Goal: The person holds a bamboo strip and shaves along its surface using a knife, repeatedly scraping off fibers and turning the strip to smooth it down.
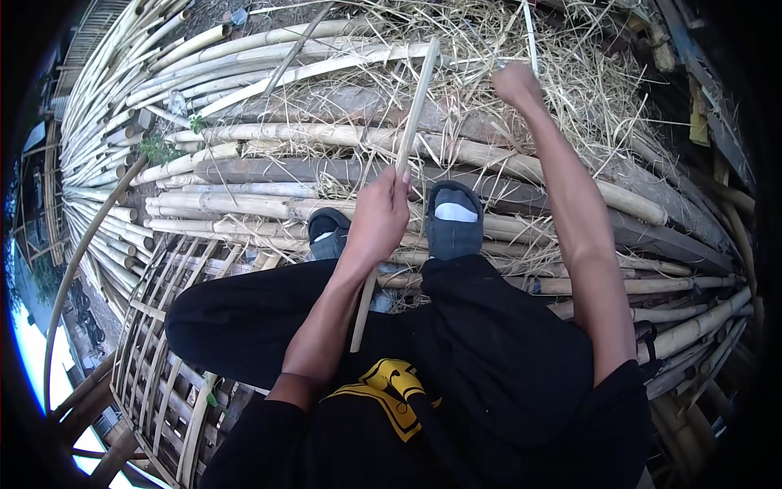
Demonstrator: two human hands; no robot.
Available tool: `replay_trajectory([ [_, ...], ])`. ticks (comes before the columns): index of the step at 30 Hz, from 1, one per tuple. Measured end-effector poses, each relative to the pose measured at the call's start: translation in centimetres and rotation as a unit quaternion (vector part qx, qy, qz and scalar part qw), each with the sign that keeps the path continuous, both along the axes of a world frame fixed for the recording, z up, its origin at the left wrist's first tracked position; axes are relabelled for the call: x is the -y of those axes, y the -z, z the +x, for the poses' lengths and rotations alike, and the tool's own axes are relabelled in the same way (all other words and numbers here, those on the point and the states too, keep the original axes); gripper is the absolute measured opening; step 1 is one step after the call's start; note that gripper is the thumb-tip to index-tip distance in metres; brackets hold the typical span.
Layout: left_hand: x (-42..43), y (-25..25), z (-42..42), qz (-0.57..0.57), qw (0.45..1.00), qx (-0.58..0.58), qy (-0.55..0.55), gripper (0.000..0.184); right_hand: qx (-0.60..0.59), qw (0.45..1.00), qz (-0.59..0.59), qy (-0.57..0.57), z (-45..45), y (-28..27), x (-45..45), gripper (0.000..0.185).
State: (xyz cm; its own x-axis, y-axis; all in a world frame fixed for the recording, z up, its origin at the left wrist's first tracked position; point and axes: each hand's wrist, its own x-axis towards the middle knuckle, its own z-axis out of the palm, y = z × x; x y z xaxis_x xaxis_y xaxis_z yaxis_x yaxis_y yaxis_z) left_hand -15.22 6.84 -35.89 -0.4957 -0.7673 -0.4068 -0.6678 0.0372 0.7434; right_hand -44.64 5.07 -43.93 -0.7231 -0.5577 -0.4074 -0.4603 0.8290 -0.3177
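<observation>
Gripping 1 split bamboo strip (418,106) near its middle with the left hand (379,213). Clamping the fingers around it; laying the thumb along the strip, pointing towards the far end. Showing mainly the back of this hand to the head camera, hiding the covered stretch of bamboo and most of the fingertips.

Slanting the strip across the middle of the view: ending low in front of the black trousers (252,314), ending high over the loose shavings (570,90).

Curling the right hand (516,84) into a fist farther out, well apart from the left, over the same shavings. Holding its fingers together. Turning the back of the fist upward, concealing palm and fingertips; not being able to tell whether closing on a tool. Noting thin lines beside the knuckles, too fine to identify. Noting also 1 pale strip (530,37) just beyond the fist, running out of the top edge; not being able to tell whether touching.

Resting 2 feet in dark sandals (454,232) above the bamboo poles (309,134), losing part of the left sandal behind forearm and trouser leg. Observing a slatted lattice (195,436) at lower left, passing partly under the trousers. Losing the outer corners to black vignetting.
</observation>
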Motion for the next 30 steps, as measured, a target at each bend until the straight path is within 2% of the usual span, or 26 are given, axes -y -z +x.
replay_trajectory([
  [1,-0.9,-0.6,1.1,0.023,1.000,-0.015,0.014,0.028,-0.057,0.996,0.058,-0.048,-5.2,-0.1,-1.1,0.028],
  [2,-1.0,-1.3,2.2,0.047,0.998,-0.026,0.025,0.028,-0.082,0.995,0.044,-0.028,-7.5,-1.5,-2.1,0.030],
  [3,-0.1,1.0,3.3,0.061,0.994,-0.094,0.003,0.026,-0.157,0.985,0.027,-0.073,-10.4,-0.8,-2.9,0.033],
  [4,1.2,1.7,3.5,0.103,0.989,-0.102,-0.026,0.023,-0.169,0.983,0.021,-0.066,-10.6,-2.3,-3.0,0.033],
  [6,2.4,0.7,2.3,0.171,0.974,-0.126,-0.072,0.023,-0.095,0.993,-0.016,-0.061,-8.1,-4.7,-3.5,0.042],
  [8,2.0,0.9,1.3,0.127,0.983,-0.122,-0.050,0.022,0.042,0.988,-0.130,-0.072,-4.7,-2.7,-3.8,0.051],
  [10,1.7,1.9,0.9,0.095,0.987,-0.120,-0.041,0.024,0.130,0.958,-0.232,-0.108,1.0,-1.8,-4.1,0.050],
  [12,1.7,1.7,0.4,-0.005,0.997,-0.074,0.013,0.026,0.185,0.935,-0.239,-0.189,6.2,-4.1,-4.4,0.042],
  [13,1.7,1.1,0.1,-0.055,0.997,-0.042,0.014,0.026,0.176,0.916,-0.253,-0.257,8.0,-4.8,-4.7,0.039],
  [14,1.6,1.3,0.1,-0.053,0.998,-0.041,0.015,0.026,0.167,0.893,-0.265,-0.322,9.2,-5.3,-5.0,0.036],
  [15,1.5,1.6,0.0,-0.071,0.997,-0.035,0.015,0.026,0.167,0.894,-0.264,-0.321,10.0,-5.3,-5.4,0.036],
  [17,1.5,1.8,0.0,-0.090,0.995,-0.028,0.014,0.025,0.170,0.866,-0.251,-0.397,11.3,-4.8,-5.9,0.032],
  [20,1.3,1.9,0.0,-0.094,0.996,-0.003,-0.004,0.026,0.161,0.872,-0.227,-0.402,11.8,-3.8,-6.3,0.028],
  [22,1.3,2.6,0.0,-0.168,0.985,0.001,0.028,0.027,0.161,0.877,-0.210,-0.400,12.0,-3.6,-6.5,0.027],
  [24,1.1,2.8,0.1,-0.162,0.986,0.000,0.029,0.026,0.167,0.882,-0.190,-0.397,12.1,-3.1,-6.8,0.025],
  [26,0.9,2.9,0.2,-0.158,0.987,-0.002,0.030,0.026,0.113,0.870,-0.239,-0.415,11.5,-2.3,-6.6,0.025],
  [28,0.8,2.7,0.1,-0.150,0.988,-0.006,0.040,0.023,0.095,0.869,-0.235,-0.424,10.8,-1.9,-6.1,0.026],
  [30,0.8,1.6,0.3,-0.107,0.994,0.002,0.026,0.024,0.046,0.884,-0.188,-0.425,9.1,-1.2,-5.6,0.037],
])
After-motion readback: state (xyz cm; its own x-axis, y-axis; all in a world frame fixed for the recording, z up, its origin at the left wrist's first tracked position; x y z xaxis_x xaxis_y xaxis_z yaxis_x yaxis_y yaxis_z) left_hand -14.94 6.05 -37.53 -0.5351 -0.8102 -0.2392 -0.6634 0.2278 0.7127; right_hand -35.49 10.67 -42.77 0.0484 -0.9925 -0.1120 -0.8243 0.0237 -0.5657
